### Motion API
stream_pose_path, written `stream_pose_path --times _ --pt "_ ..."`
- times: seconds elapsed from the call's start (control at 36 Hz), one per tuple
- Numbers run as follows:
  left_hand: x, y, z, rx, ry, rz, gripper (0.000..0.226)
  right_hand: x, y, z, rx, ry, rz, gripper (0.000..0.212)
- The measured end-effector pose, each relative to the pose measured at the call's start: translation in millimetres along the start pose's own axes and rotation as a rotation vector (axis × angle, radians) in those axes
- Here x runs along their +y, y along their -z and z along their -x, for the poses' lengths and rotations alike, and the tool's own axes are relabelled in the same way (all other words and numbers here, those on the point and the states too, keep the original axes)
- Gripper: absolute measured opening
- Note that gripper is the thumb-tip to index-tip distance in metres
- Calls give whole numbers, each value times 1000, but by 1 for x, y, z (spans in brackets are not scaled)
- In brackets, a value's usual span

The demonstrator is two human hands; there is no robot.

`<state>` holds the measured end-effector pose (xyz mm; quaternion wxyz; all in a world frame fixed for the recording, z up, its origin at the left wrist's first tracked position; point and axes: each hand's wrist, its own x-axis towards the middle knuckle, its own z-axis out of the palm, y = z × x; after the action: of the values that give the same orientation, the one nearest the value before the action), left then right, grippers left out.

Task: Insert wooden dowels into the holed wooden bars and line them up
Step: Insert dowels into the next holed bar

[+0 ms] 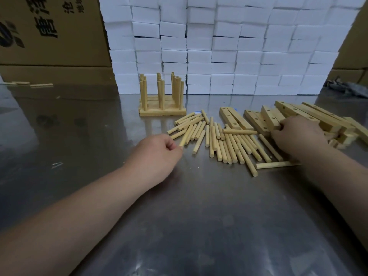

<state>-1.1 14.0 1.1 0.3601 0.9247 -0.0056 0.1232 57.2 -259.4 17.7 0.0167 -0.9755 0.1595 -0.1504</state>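
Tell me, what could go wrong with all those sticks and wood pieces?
The right hand grips a bar from the leaning stack; pulling it out might topple the others. The left hand pinches one stick among the loose sticks; lifting it could send neighbours rolling across the smooth table.

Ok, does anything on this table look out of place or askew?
The holed bars on the right: they lie heaped, tilted over one another. Two dowels lie crosswise to the rest: the top dowel on the pile and the near dowel at its front edge. The finished bars look tidy.
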Motion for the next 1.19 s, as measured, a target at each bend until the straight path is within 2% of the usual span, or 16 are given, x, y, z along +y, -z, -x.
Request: stream_pose_path --times 0.11,0.25,0.33,0.42,0.58,0.69,0.75,0.86,0.94,1.03,1.19 --pt "-1 1 1 4 -6 16 23 0 -3 -3 -2 -32 -24 23" --pt "-2 0 1 -7 -5 28 23 -1 -13 -10 100 35 -6 36" --pt "-2 1 2 -25 -12 38 22 -2 -19 -12 -1 135 -3 53" --pt "-2 1 2 -30 -15 45 22 -2 -20 -14 16 159 -11 44" --pt "-2 1 2 -16 -17 42 21 -4 -15 -10 128 99 -21 15" --pt "-3 0 1 -3 -21 62 21 -7 -6 -3 133 8 -113 34" --pt "-2 0 2 5 -23 78 22 -8 -1 0 161 2 -154 37" --pt "-1 1 2 48 -41 118 22 -14 14 6 313 54 -198 40" --pt "0 3 3 75 -49 151 20 -25 27 19 390 129 -417 44" --pt "2 3 5 86 -75 198 19 -36 35 38 185 99 -860 48" --pt "5 6 7 117 -161 237 18 -60 45 69 -483 -49 -1697 34"
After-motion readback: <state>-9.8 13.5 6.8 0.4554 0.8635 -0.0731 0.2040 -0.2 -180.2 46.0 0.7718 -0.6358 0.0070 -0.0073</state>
